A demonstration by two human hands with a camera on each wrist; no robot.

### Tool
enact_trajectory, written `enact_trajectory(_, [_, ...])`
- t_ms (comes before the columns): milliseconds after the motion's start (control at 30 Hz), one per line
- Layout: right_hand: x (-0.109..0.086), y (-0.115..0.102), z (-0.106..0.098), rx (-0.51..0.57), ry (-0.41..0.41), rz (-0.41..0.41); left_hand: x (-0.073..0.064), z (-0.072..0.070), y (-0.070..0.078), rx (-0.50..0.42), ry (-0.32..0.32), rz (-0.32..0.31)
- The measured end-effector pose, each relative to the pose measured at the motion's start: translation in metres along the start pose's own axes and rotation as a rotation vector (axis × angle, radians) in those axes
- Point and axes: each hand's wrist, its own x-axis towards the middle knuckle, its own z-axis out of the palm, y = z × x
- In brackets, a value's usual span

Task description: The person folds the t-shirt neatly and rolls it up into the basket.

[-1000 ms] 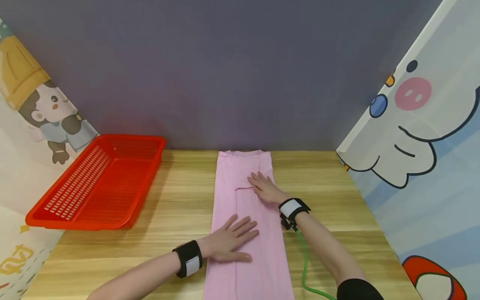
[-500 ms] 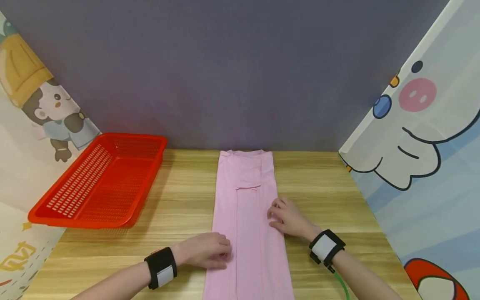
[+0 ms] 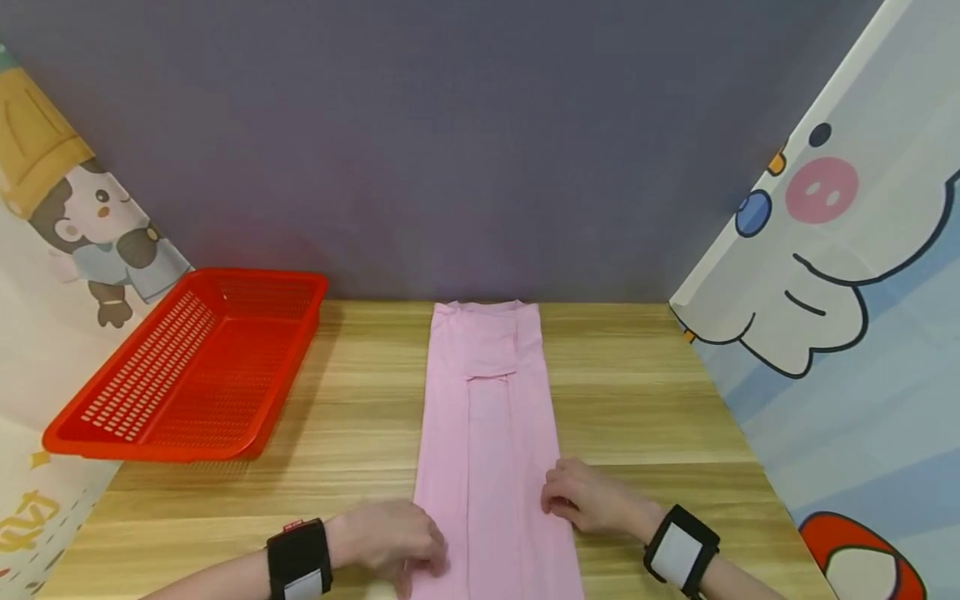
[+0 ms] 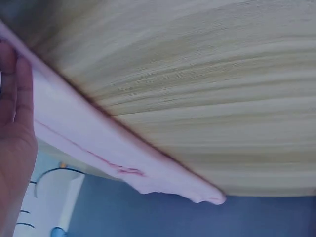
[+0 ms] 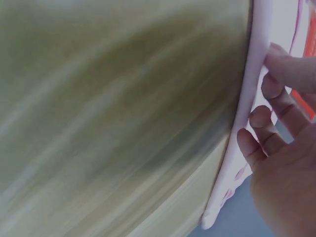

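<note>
A long strip of folded pink cloth [image 3: 487, 433], perhaps a garment, lies flat up the middle of the wooden table. Its layers meet along lengthwise seams, with a short cross edge near the far end. At its left edge, low in the head view, is my left hand [image 3: 393, 537], fingers bent downward; the left wrist view shows two fingers [image 4: 23, 94] over the cloth. My right hand [image 3: 592, 496] is at the right edge. In the right wrist view its fingertips [image 5: 260, 116] are loosely curled beside the cloth's rim, with no clear pinch.
A red perforated plastic basket [image 3: 217, 367] stands on the left of the table [image 3: 630, 383]. A dark grey panel [image 3: 480, 150] rises behind the far edge. Printed cartoon panels flank both sides. Each wrist wears a black strap [image 3: 682, 550].
Both hands have lifted off the middle of the cloth and drawn apart to its side edges, then slid toward the near end. The cloth and basket stay in place.
</note>
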Motion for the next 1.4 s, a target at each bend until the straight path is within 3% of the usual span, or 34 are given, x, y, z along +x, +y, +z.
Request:
enact_trajectory(200, [-0.004,-0.028,0.002,-0.006,-0.106,-0.076,0.0,0.001,0.014,0.122,0.005,0.06])
enact_trajectory(433, [-0.004,-0.045,0.004,0.114,-0.255,0.04,0.001,0.009,0.02,0.222,0.027,0.037])
enact_trajectory(600, [-0.003,-0.049,0.005,0.017,-0.279,0.031,0.004,0.01,0.025,0.25,0.068,0.042])
enact_trajectory(733, [-0.002,-0.055,0.005,-0.048,-0.314,0.041,0.007,0.007,0.027,0.187,0.067,0.026])
enact_trajectory(833, [-0.002,-0.058,0.005,-0.05,-0.331,0.059,0.008,0.007,0.028,0.116,0.078,-0.026])
enact_trajectory(933, [-0.004,-0.062,0.006,-0.079,-0.31,0.059,0.009,0.01,0.03,0.083,0.127,-0.083])
enact_trajectory(1133, [-0.008,-0.076,0.008,-0.355,-0.183,-0.016,0.012,0.021,0.037,0.012,0.266,-0.223])
enact_trajectory(1200, [-0.008,-0.079,0.009,-0.384,-0.175,-0.014,0.014,0.024,0.039,-0.032,0.287,-0.279])
enact_trajectory(1267, [-0.008,-0.082,0.008,-0.337,-0.205,0.018,0.015,0.026,0.042,-0.073,0.288,-0.331])
enact_trajectory(1400, [-0.005,-0.087,0.006,-0.136,-0.309,0.136,0.014,0.027,0.045,-0.148,0.249,-0.396])
